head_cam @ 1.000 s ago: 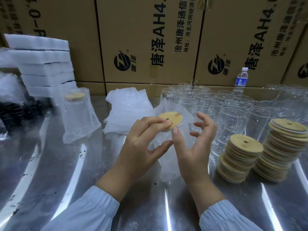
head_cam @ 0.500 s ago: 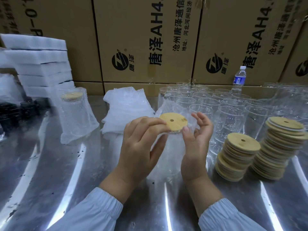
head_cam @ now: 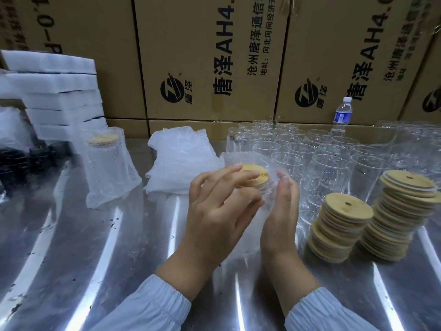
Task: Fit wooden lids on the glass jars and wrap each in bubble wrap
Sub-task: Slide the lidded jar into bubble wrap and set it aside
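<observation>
- Brown cardboard cartons (head_cam: 210,56) walling the table's far edge; black print "唐泽 AH4.", cut off by the top of frame, beside a round black logo marked "唐泽"; smaller lines beginning "沧州唐泽通信" and "地址:河北河间经济开", likewise cut off.
- Water bottle (head_cam: 343,113): upright against the cartons; blue label, writing too small to read.
- Centre jar (head_cam: 263,190): upright on the steel table (head_cam: 78,271), between both hands; wooden lid (head_cam: 256,172) seated on top, bubble wrap (head_cam: 241,158) standing up round it.
- Left hand (head_cam: 219,211): fingers bent over the lid and the jar's shoulder, grasping the top.
- Right hand (head_cam: 281,211): fingers straight and together, pressing the wrap against the jar's right side.
- Empty glass jars (head_cam: 327,168): packed in rows just behind and right of the hands.
- Stacks of wooden lids (head_cam: 346,225): two leaning piles near the right hand, narrowing the room on that side.
- Wrapped jar (head_cam: 109,173): lidded, upright, well apart to the left.
- Bubble-wrap sheets (head_cam: 181,161): a pile between the wrapped jar and the centre jar.
- White foam slabs (head_cam: 59,91): stacked at far left.
- Bare steel showing broadly at near left, up to the sleeves.
</observation>
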